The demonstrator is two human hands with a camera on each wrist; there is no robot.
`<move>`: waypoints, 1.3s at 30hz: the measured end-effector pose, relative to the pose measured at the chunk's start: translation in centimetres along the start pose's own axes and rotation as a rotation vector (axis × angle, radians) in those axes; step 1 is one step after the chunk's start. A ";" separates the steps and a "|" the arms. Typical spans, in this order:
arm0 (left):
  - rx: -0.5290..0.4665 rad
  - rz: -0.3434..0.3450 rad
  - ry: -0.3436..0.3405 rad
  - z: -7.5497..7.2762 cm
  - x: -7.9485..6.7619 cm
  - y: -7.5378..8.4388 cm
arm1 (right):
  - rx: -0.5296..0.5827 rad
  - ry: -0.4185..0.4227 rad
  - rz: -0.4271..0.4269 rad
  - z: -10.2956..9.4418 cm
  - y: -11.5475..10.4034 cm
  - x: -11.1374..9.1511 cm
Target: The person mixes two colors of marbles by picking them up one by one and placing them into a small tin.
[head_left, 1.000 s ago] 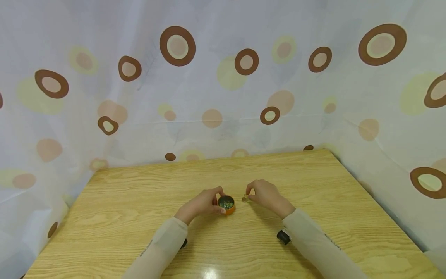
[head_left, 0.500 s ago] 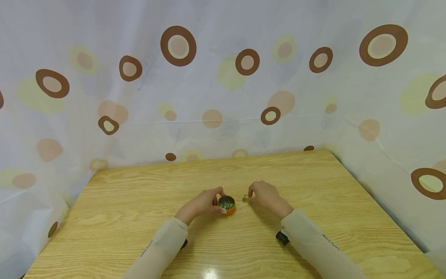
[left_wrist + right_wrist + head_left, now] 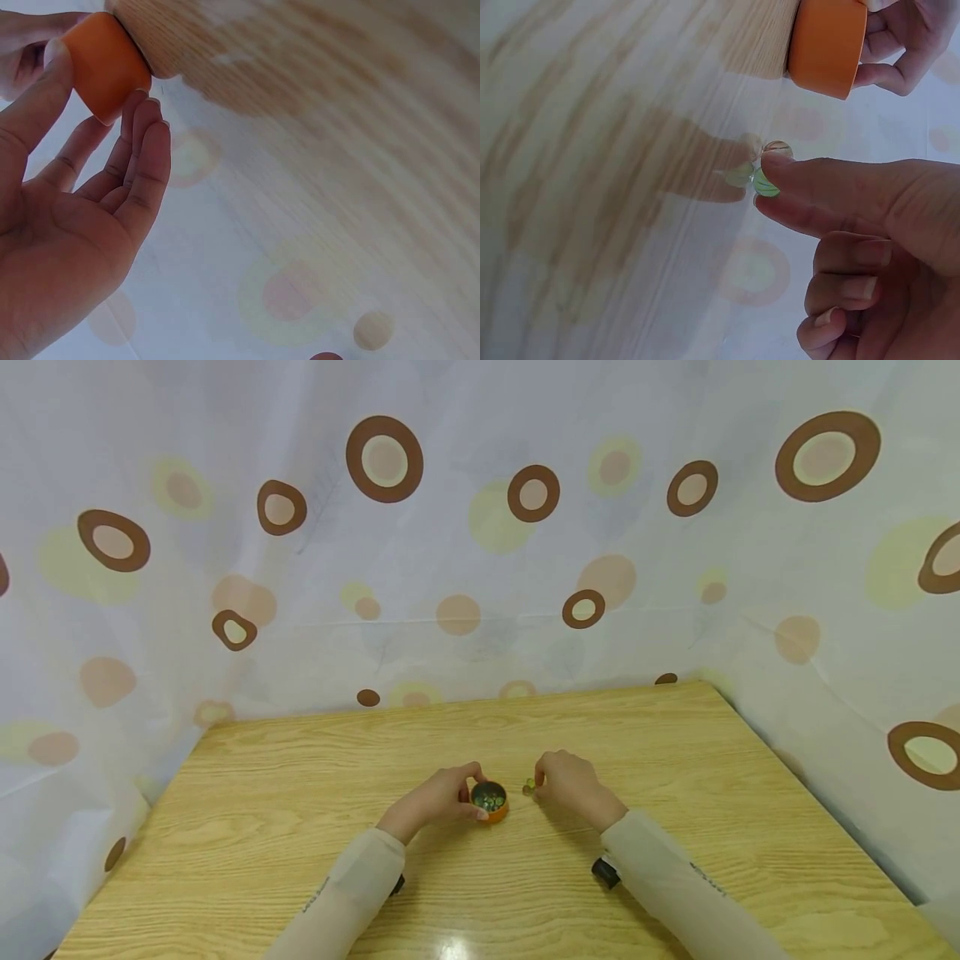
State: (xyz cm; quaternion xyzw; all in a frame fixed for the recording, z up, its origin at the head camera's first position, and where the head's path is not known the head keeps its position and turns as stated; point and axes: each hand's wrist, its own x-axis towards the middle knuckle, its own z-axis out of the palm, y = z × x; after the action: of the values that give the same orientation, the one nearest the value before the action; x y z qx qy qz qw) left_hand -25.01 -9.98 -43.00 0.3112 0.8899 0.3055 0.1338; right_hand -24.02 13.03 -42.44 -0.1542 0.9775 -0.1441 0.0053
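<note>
My left hand (image 3: 438, 795) grips a small orange bowl (image 3: 497, 816) by its side, thumb near and fingers at the far side. The bowl stands upright on the wooden table, and several greenish marbles (image 3: 489, 801) lie inside its dark interior. Just right of it, my right hand (image 3: 572, 783) reaches down to the tabletop. In the right wrist view, thumb and index finger pinch a green-swirled glass marble (image 3: 764, 184) low at the table. A clear marble with reddish stripes (image 3: 778, 148) sits right beside the thumb tip. The other right-hand fingers are curled in.
A light wood table (image 3: 300, 777) spreads around both hands. Behind it and along the sides hangs a pale curtain (image 3: 420, 560) with brown and yellow circles. Dark wrist cameras, such as the right one (image 3: 606, 872), sit below the sleeves, close over the table.
My right hand has shifted slightly to the right, and the yellow-green marble shows more plainly beside the brownish one. The left hand and bowl stay almost where they were.
</note>
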 end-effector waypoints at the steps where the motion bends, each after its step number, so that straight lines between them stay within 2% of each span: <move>1: 0.000 0.003 0.000 0.0 0.0 0.0 | -0.003 0.001 0.000 0.0 0.0 0.0; 12: -0.001 -0.002 0.003 0.1 -0.1 -0.1 | -0.003 0.004 0.000 -0.2 0.1 -0.3; 19: -0.001 -0.035 -0.013 -0.1 -0.2 0.3 | 0.021 0.027 -0.007 -0.7 0.0 -0.4; 25: -0.004 -0.032 -0.009 -0.2 -0.3 0.5 | -0.004 0.057 -0.031 -1.0 -0.3 -0.5; 32: 0.001 -0.026 -0.007 -0.1 -0.3 0.5 | 0.013 0.080 -0.043 -1.2 -1.2 -0.5; 39: -0.002 -0.033 -0.011 -0.2 -0.3 0.6 | 0.039 0.100 -0.094 -1.8 -2.6 -0.7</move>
State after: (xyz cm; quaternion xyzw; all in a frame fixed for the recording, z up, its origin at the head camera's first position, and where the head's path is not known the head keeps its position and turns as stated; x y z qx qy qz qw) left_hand -24.59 -9.85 -42.47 0.2980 0.8939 0.3025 0.1440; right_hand -22.63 11.37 -40.02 -0.1922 0.9652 -0.1710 -0.0474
